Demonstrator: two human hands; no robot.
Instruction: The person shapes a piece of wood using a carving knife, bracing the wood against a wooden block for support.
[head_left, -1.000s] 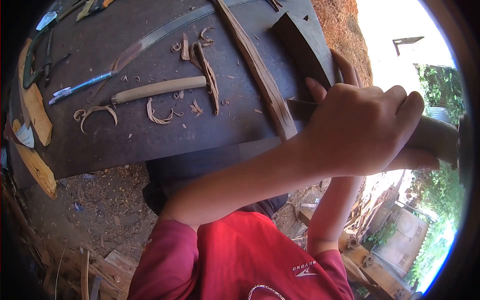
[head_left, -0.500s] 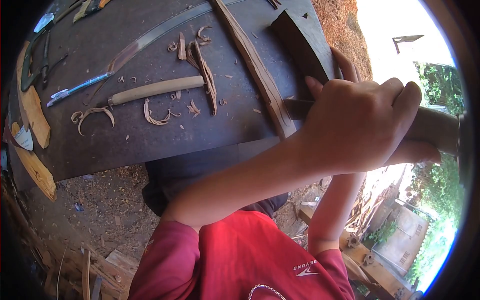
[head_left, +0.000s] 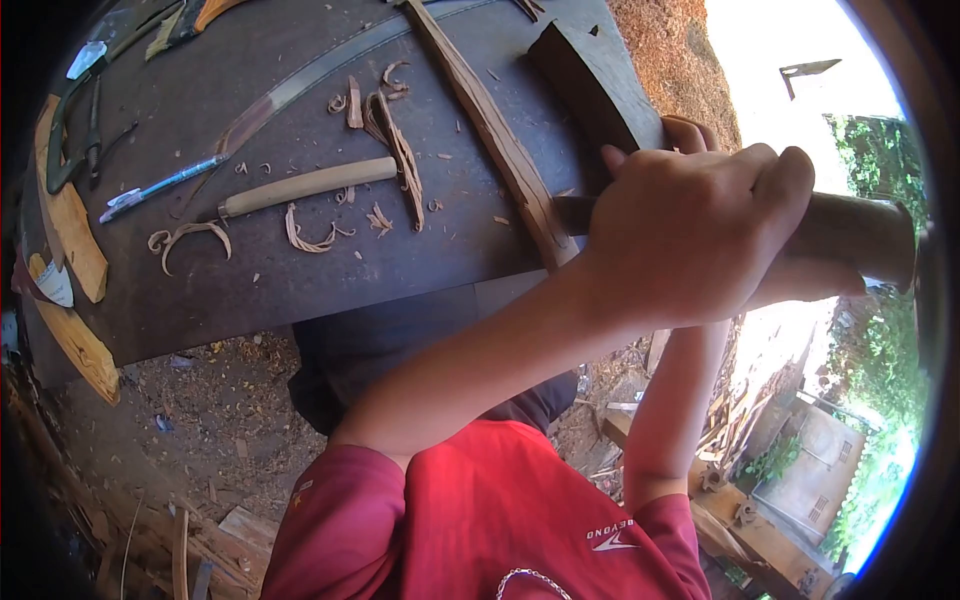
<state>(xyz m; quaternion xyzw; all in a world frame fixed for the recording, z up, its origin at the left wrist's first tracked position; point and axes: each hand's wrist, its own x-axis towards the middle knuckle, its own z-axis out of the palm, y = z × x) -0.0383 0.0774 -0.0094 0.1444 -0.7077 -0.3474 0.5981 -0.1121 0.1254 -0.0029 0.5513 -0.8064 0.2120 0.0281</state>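
Observation:
My left hand (head_left: pixel 700 235) is closed around a dark round handle (head_left: pixel 865 235), which sticks out to the right with a flared end. Behind it, my right hand (head_left: pixel 690 135) is mostly hidden; its visible fingertips close on the near end of a broad, dark blade-like piece (head_left: pixel 605 85). Whether handle and piece are joined is covered by my hands. A dark flat tip (head_left: pixel 574 213) shows left of my hands, against a long brown wood strip (head_left: pixel 490 125) lying across the table. Left of the strip lies a pale wooden-handled tool (head_left: pixel 310 186) with a thin dark tip.
Curled shavings (head_left: pixel 305 232) and slivers are scattered over the dark table (head_left: pixel 300 285). A blue-white pen (head_left: pixel 160 187), a long curved strip (head_left: pixel 300 85), a dark green frame tool (head_left: pixel 60 160) and yellowish wood pieces (head_left: pixel 75 235) lie leftward. Wood scraps cover the ground.
Both hands and the dark handle have shifted slightly left in view, so more of the handle's end shows. The camera view has also turned slightly; the grips look the same.

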